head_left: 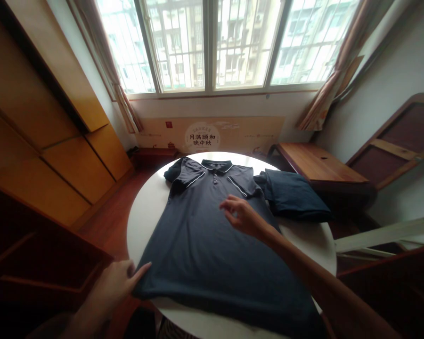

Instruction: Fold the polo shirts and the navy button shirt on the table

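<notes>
A dark polo shirt (pixel 215 245) lies spread front up on a round white table (pixel 141 221). Its collar points away from me, and both sleeves, edged with a white line, are folded in over the chest. My left hand (pixel 118 278) is at the near left corner of the hem, thumb on top of the cloth and the other fingers partly hidden; it appears to pinch that edge. Over the middle of the shirt hovers my right hand (pixel 238 214), fingers loosely bent and apart, holding nothing.
A folded dark garment (pixel 297 195) lies on the table's right side. More dark cloth (pixel 173 172) shows beyond the left sleeve. A low wooden table (pixel 321 162) stands behind at right, a dark wooden chair (pixel 38 263) at left. Windows (pixel 208 47) face me.
</notes>
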Demonstrator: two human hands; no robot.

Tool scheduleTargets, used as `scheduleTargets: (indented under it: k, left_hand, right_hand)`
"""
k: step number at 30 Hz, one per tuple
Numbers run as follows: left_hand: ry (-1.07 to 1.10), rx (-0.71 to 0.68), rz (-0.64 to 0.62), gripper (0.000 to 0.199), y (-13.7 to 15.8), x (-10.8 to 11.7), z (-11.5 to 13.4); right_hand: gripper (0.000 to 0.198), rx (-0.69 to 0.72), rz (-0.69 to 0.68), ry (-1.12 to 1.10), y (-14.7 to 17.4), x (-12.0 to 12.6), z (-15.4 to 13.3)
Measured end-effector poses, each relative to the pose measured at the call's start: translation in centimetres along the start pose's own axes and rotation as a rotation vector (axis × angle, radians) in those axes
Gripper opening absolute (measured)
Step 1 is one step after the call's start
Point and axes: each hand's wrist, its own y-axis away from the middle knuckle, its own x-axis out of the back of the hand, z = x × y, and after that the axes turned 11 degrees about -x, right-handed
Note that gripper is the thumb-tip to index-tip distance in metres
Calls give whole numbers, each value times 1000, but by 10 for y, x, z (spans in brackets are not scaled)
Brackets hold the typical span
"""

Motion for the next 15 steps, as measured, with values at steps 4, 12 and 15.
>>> scheduleTargets:
  k: [4, 12, 15]
  left_hand:
    - [51, -68, 47, 42, 6, -5, -4]
    - [406, -232, 347, 33, 35, -16, 5]
    - [381, -328, 478, 31, 45, -26, 16]
  right_hand:
    - [22, -148, -66, 134, -135, -39, -36]
    - [52, -515, -101, 201, -262, -123, -57]
    - [74, -615, -96, 201, -270, -144, -52]
